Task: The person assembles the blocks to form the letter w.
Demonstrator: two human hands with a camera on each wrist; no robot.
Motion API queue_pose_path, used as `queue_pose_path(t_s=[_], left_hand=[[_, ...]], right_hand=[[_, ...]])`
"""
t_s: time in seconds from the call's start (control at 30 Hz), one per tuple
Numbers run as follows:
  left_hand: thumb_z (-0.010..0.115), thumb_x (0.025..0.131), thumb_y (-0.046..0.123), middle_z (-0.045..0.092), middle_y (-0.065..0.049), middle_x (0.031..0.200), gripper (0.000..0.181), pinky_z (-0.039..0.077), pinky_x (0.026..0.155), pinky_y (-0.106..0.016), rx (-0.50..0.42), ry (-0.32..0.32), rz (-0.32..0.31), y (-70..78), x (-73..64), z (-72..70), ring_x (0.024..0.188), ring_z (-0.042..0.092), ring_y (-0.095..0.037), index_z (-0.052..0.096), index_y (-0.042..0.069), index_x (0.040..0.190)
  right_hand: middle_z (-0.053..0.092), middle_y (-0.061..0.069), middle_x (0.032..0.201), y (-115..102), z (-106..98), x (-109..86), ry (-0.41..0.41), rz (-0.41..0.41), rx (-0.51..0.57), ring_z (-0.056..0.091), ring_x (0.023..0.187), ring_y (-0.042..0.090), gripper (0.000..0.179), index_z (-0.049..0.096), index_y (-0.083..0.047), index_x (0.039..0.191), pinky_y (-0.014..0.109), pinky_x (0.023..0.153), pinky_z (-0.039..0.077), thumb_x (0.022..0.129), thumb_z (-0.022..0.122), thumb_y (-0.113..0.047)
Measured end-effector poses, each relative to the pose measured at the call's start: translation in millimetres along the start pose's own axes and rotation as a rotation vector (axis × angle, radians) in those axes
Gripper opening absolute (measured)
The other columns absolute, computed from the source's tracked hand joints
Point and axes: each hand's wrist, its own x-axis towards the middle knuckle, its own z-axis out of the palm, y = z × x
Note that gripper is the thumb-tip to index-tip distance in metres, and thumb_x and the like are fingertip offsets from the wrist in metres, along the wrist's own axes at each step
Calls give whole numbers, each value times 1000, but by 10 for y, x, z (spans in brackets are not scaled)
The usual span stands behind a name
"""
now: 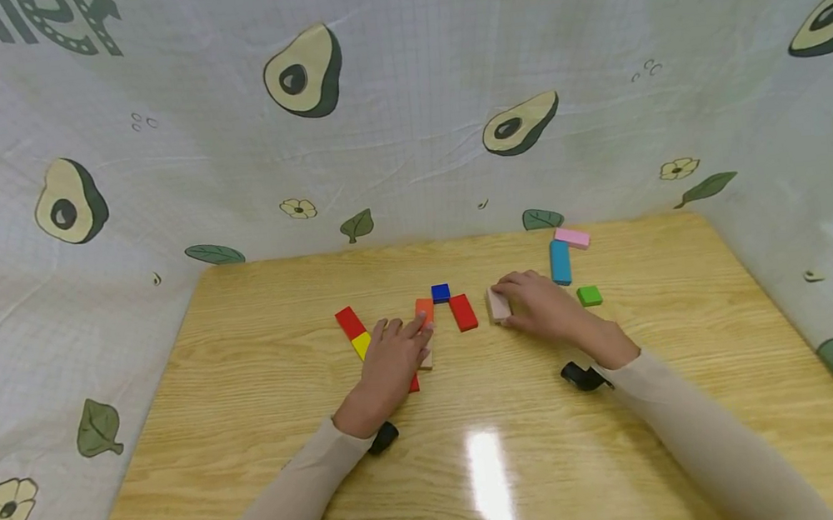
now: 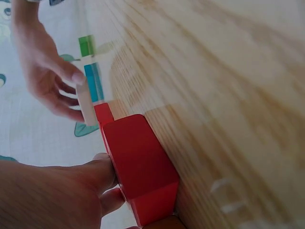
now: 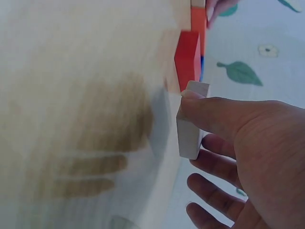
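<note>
My right hand (image 1: pixel 541 306) pinches a pale wooden block (image 3: pixel 189 129) between thumb and fingers, close over the table to the right of a red block (image 1: pixel 463 312). My left hand (image 1: pixel 392 359) lies over a line of blocks, fingers spread, with a fingertip at an orange block (image 1: pixel 424 308). Beside it a beige block (image 1: pixel 427 360) and another red block (image 1: pixel 414 384) peek out. A blue block (image 1: pixel 441 293) sits between the orange block and the right-hand red one. In the left wrist view, the thumb and a finger lie beside a large-looking red block (image 2: pixel 140 162).
Left of the left hand lie a red block (image 1: pixel 350 322) and a yellow block (image 1: pixel 361 346), end to end. Beyond the right hand are a blue long block (image 1: pixel 560 262), a pink block (image 1: pixel 572 237) and a green block (image 1: pixel 589 296). A patterned cloth (image 1: pixel 404 127) walls the table.
</note>
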Motion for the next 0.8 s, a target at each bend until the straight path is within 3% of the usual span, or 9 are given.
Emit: queue_pose_path(t_s=[0.4, 0.8], left_hand=[[66, 106, 32, 60, 3, 154, 39, 43, 116, -48, 14, -5, -9, 5, 2, 7, 128, 59, -28, 69, 24, 143], [64, 106, 30, 59, 0, 154, 38, 42, 117, -50, -30, 2, -4, -4, -12, 11, 128, 59, -31, 70, 21, 142]], right_hand=[[66, 18, 136, -252, 99, -326, 19, -67, -2, 62, 121, 39, 54, 66, 2, 138, 56, 101, 53, 92, 85, -19], [67, 12, 135, -474, 148, -448, -6, -103, 3, 62, 120, 34, 55, 68, -1, 137, 52, 101, 54, 90, 87, -23]])
